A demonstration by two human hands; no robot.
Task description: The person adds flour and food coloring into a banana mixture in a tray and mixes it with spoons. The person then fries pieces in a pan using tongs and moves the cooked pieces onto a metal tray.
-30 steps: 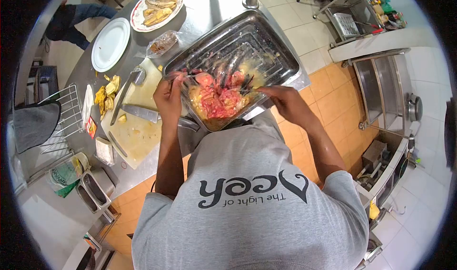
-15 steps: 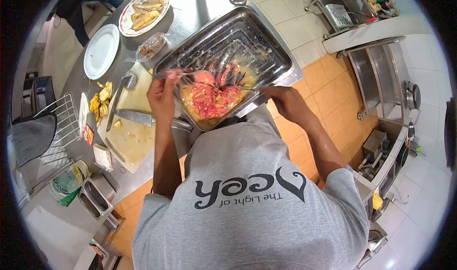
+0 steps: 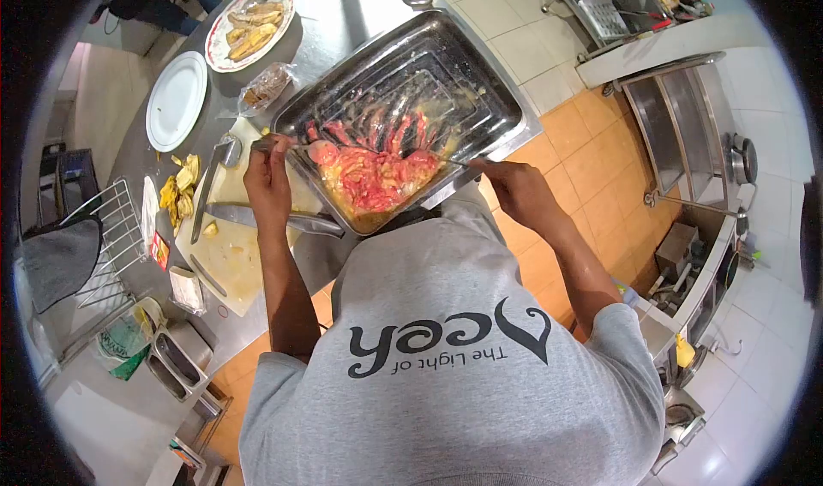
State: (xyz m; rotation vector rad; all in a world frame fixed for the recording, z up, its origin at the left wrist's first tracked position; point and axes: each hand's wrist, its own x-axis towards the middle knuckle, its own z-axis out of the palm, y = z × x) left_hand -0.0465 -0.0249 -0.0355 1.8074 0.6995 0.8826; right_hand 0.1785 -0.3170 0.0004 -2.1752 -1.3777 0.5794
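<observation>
A dark rectangular pan (image 3: 429,49) lies tilted across the steel table corner. Red, pulpy food pieces with yellowish liquid (image 3: 373,177) fill its near corner, and red strips lie farther in. My left hand (image 3: 268,177) is closed at the pan's left edge, pinching a thin metal utensil (image 3: 296,147) that reaches over the food. At the right edge, my right hand (image 3: 521,193) is closed around the handle of another thin utensil (image 3: 459,162), whose tip points into the food. The far ends of both utensils are hard to make out among the food.
Left of the pan are a cutting board (image 3: 236,259), a large knife (image 3: 231,215), yellow peels (image 3: 178,190), a white plate (image 3: 177,100), a plate of food (image 3: 285,15) and a wrapped item (image 3: 266,87). A person's legs (image 3: 176,6) show at the upper left.
My left hand has moved left, away from the middle of the pan. Red pieces have spread out in the pan. My right hand stays by the right edge. The whole view has shifted slightly.
</observation>
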